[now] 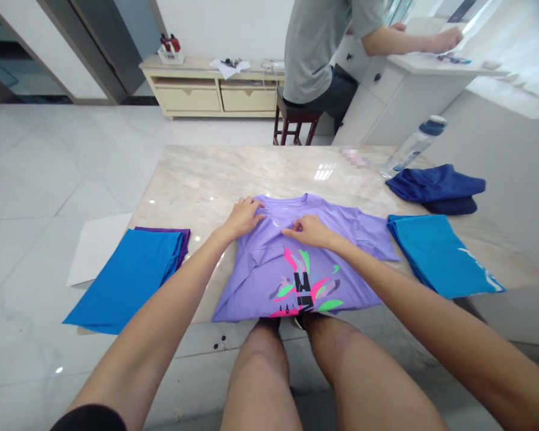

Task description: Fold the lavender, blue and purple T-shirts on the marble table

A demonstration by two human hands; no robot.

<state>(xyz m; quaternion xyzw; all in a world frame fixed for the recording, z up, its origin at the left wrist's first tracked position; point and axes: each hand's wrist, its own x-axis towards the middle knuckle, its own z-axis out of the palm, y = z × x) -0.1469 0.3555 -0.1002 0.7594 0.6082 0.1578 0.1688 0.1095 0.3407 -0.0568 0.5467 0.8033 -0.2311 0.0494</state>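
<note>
One purple T-shirt (269, 263) lies front up at the near edge of the marble-topped table (215, 167), straight in front of me, its collar pointing away and its bright print toward my two bare legs (260, 365). One sleeve spreads out to the right; creases run down the left side. My left hand (245, 216) rests at the shoulder left of the collar, partly open, thumb apart from the fingers; I cannot tell whether it pinches the cloth. My right hand (309, 232) is over the chest just below the collar, fingers curled and thumb close to the forefinger; whether fabric is caught between them I cannot tell.

To my left lie two folded garments, a blue one (130, 278) on top of a dark purple one (186, 242). To my right are one folded blue garment (440, 251) with white marks and, beyond it, a dark blue bundle (440, 185) beside one clear bottle (411, 149) with a dark band near its top.

Farther off, one other person (312, 51) in a grey shirt sits on one stool (296, 114) at a white desk (377, 102), near one low cabinet (188, 96) with two drawers and one white basket (173, 58) on it.
</note>
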